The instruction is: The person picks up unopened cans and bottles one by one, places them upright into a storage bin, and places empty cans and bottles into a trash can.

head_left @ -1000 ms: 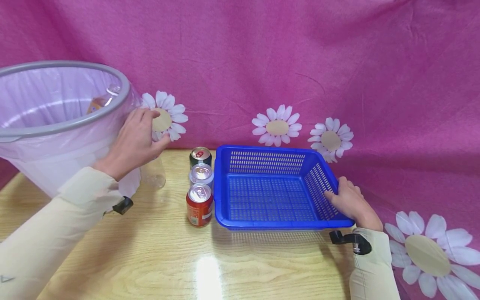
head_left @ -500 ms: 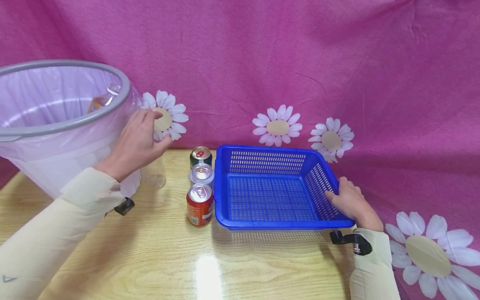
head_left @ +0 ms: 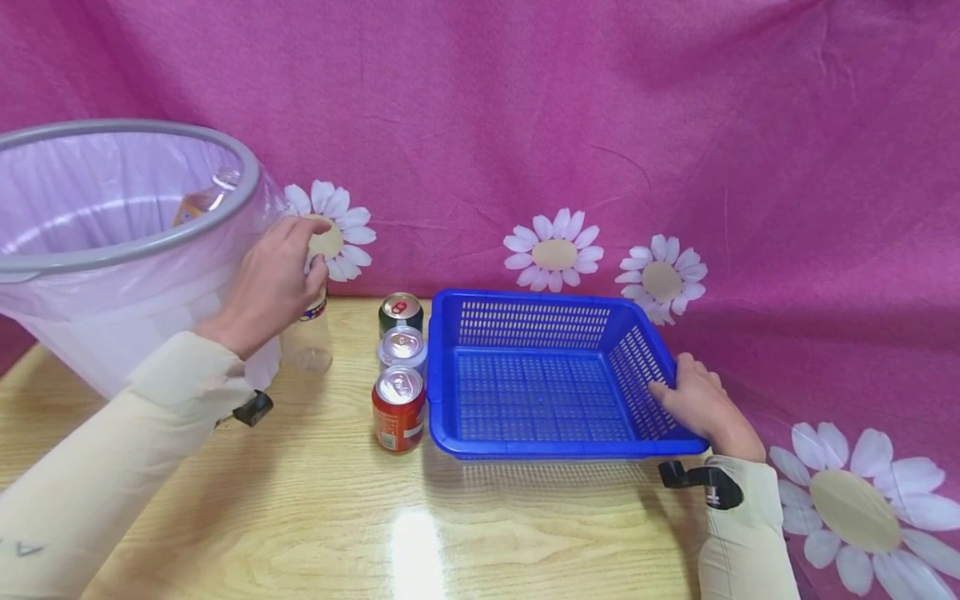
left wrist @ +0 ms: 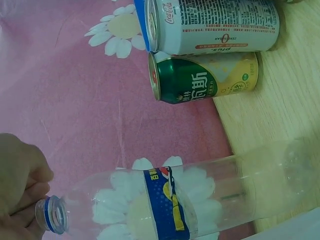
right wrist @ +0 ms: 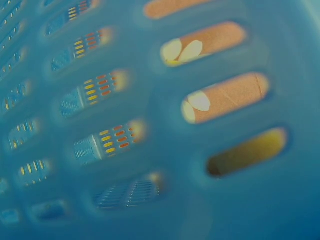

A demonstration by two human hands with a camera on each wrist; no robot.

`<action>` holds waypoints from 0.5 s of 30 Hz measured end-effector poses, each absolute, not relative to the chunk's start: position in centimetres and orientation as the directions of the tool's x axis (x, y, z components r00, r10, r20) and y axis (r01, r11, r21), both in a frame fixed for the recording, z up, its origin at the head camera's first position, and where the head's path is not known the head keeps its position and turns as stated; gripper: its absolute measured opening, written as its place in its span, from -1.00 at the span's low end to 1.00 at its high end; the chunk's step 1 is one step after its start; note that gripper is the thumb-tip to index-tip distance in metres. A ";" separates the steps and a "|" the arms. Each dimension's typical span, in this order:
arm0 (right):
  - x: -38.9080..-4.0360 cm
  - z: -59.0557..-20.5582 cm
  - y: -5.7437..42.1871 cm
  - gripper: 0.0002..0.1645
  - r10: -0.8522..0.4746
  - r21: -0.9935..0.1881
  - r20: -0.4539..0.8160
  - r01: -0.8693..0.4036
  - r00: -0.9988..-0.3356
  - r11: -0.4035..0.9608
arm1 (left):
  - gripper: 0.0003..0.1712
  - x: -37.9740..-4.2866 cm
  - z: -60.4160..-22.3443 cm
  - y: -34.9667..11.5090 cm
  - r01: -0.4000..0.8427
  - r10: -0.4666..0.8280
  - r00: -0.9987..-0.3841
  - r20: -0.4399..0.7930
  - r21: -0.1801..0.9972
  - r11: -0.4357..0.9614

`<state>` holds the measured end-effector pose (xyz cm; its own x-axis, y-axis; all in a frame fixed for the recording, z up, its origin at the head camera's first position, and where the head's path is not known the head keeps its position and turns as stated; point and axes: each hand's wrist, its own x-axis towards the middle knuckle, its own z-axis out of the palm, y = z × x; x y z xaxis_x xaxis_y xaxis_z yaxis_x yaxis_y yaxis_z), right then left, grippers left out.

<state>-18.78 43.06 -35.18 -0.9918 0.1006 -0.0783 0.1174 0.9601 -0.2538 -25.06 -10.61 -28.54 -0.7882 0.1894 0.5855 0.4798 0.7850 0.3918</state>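
My left hand [head_left: 270,279] is at the neck of a clear plastic bottle [left wrist: 215,195] with a blue label. In the head view a gap shows between its thumb and index finger, and the hand hides the upper bottle. The left wrist view has the fingers [left wrist: 25,175] beside the uncapped mouth; whether they touch it is unclear. My right hand [head_left: 701,400] grips the right rim of a blue plastic basket [head_left: 555,450], thumb inside. Basket slots fill the right wrist view. Left of the basket stand a red can [head_left: 399,417], a pale can [head_left: 402,350] and a green can [head_left: 401,312].
A bin [head_left: 142,246] with a grey rim and clear liner stands at the left, a bottle and an orange-brown item [head_left: 191,208] inside. A pink flowered cloth [head_left: 450,150] hangs behind the wooden table [head_left: 315,500].
My left thumb has drawn in toward the index finger, and the left hand has shifted slightly. More of the bottle, including its label, shows below it. The right hand and basket stay put.
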 end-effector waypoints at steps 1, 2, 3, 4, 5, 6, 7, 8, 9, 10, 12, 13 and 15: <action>-18.8 -35.2 43.0 -0.31 0.101 -0.255 -0.080 0.119 -0.992 0.960 | -0.53 -25.1 -28.6 -10.6 0.479 0.186 -0.787 0.588 0.392 0.786; -18.8 -35.1 43.0 -0.30 0.102 -0.256 -0.081 0.119 -0.992 0.959 | -0.53 -25.2 -28.6 -10.7 0.477 0.183 -0.786 0.591 0.391 0.787; -18.8 -35.1 43.0 -0.30 0.101 -0.256 -0.081 0.119 -0.992 0.959 | -0.53 -25.2 -28.6 -10.7 0.474 0.178 -0.786 0.593 0.392 0.788; -18.8 -35.1 43.0 -0.30 0.101 -0.256 -0.080 0.119 -0.992 0.959 | -0.53 -25.2 -28.6 -10.8 0.469 0.173 -0.787 0.592 0.394 0.790; -18.8 -35.1 43.0 -0.30 0.101 -0.256 -0.080 0.119 -0.992 0.959 | -0.53 -25.3 -28.6 -10.8 0.467 0.171 -0.788 0.591 0.394 0.791; -18.8 -35.1 43.0 -0.31 0.101 -0.255 -0.079 0.118 -0.992 0.960 | -0.53 -25.3 -28.6 -10.8 0.465 0.168 -0.790 0.590 0.398 0.791; -18.8 -35.1 43.0 -0.31 0.102 -0.255 -0.079 0.119 -0.992 0.959 | -0.52 -25.4 -28.7 -10.8 0.462 0.165 -0.791 0.589 0.399 0.792; -18.7 -35.1 43.0 -0.31 0.102 -0.255 -0.079 0.119 -0.992 0.960 | -0.53 -25.4 -28.7 -10.9 0.459 0.162 -0.793 0.588 0.400 0.793; -18.8 -35.1 43.0 -0.31 0.103 -0.255 -0.079 0.120 -0.991 0.959 | -0.53 -25.5 -28.7 -10.9 0.456 0.160 -0.794 0.587 0.401 0.795; -18.8 -35.1 43.0 -0.30 0.103 -0.255 -0.080 0.120 -0.991 0.959 | -0.53 -25.5 -28.7 -10.9 0.455 0.159 -0.794 0.587 0.399 0.796; -18.8 -35.1 43.0 -0.29 0.104 -0.254 -0.078 0.120 -0.992 0.960 | -0.53 -25.6 -28.7 -10.9 0.451 0.160 -0.795 0.586 0.394 0.801; -18.8 -35.1 43.0 -0.29 0.103 -0.253 -0.076 0.119 -0.992 0.960 | -0.53 -25.7 -28.7 -10.9 0.449 0.161 -0.796 0.583 0.392 0.803; -18.9 -35.1 43.0 -0.28 0.101 -0.250 -0.073 0.116 -0.992 0.961 | -0.53 -25.7 -28.6 -10.9 0.445 0.162 -0.799 0.579 0.389 0.807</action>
